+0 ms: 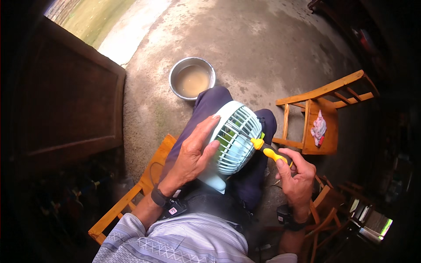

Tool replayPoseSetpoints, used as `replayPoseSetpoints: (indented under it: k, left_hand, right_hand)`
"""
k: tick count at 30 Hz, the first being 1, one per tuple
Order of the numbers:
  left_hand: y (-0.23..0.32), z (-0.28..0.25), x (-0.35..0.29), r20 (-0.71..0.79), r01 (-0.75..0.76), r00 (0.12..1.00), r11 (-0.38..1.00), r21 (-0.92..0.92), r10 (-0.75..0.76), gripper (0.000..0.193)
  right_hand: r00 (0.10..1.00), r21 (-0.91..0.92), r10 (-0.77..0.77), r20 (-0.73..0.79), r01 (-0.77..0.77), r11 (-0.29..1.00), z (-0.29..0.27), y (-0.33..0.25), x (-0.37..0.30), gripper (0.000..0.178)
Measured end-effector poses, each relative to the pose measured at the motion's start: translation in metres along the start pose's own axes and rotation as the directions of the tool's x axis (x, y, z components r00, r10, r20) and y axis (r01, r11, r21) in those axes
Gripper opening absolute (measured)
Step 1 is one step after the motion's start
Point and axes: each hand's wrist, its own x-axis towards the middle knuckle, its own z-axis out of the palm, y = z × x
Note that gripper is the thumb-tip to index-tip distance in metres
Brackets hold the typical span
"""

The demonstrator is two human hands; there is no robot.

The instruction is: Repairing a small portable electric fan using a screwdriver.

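Observation:
A small light-blue electric fan [239, 151] with a slatted round guard rests on my lap, tilted. My left hand [195, 151] grips its rim from the left, fingers along the edge and thumb near the slats. In my right hand [296, 177] is a screwdriver [272, 153] with a yellow and black handle, held between thumb and fingers. Its shaft points up and left across the guard; whether the tip goes between the slats I cannot tell. Something green shows behind the slats.
Beyond my knees a metal basin [193, 79] with cloudy water stands on the concrete floor [250, 48]. A wooden chair [326, 116] at the right bears a crumpled cloth [319, 128]. A dark wooden door [70, 92] stands at the left.

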Motion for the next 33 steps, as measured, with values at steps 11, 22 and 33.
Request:
replayPoseSetpoints:
  k: [11,22,33]
  left_hand:
    - [0.004,0.000,0.001,-0.001,0.035,0.999,0.999,-0.029,-0.035,0.053]
    - [0.001,-0.001,0.000,0.008,0.029,1.000,1.000,0.007,-0.029,0.055]
    - [0.003,0.000,0.000,0.002,0.034,0.999,0.999,0.020,-0.034,0.057]
  right_hand:
    - [0.997,0.022,0.014,0.080,-0.016,1.000,-0.004,-0.016,0.005,0.038]
    - [0.975,-0.101,-0.223,-0.009,0.221,0.970,0.005,0.005,0.006,0.032]
    - [0.994,0.142,0.097,0.058,-0.104,0.984,0.004,0.003,0.005,0.024]
